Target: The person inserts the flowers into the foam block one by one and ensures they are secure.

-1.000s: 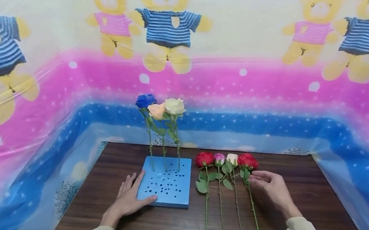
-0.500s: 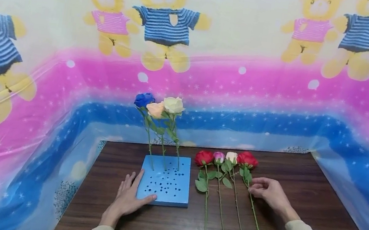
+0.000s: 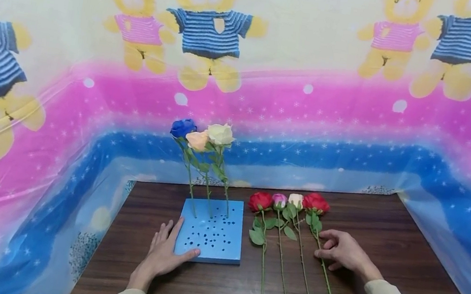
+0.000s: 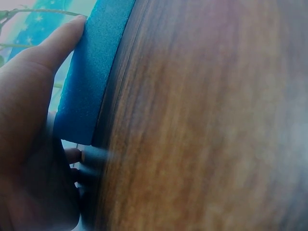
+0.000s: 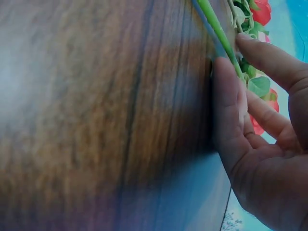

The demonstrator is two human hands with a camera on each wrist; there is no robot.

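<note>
My left hand (image 3: 163,252) rests against the left side and front corner of a light blue block (image 3: 228,253) pierced with holes, fingers straight and thumb spread over its near edge. Standing in the block are a blue rose (image 3: 183,128), a peach rose (image 3: 197,140) and a white rose (image 3: 221,134). My right hand (image 3: 347,251) is at the stem of the rightmost red rose (image 3: 316,203), which lies on the table. In the right wrist view, the green stem (image 5: 219,36) runs between thumb and fingers, which stand apart.
Left of that rose lie a cream rose (image 3: 296,201), a pink rose (image 3: 279,201) and another red rose (image 3: 260,202), side by side on the dark wooden table (image 3: 405,249). A bear-printed cloth (image 3: 276,107) hangs around the table's back and sides.
My right hand has shifted slightly down along the red rose's stem, and its thumb and index finger have spread apart. The left hand stays on the block.
</note>
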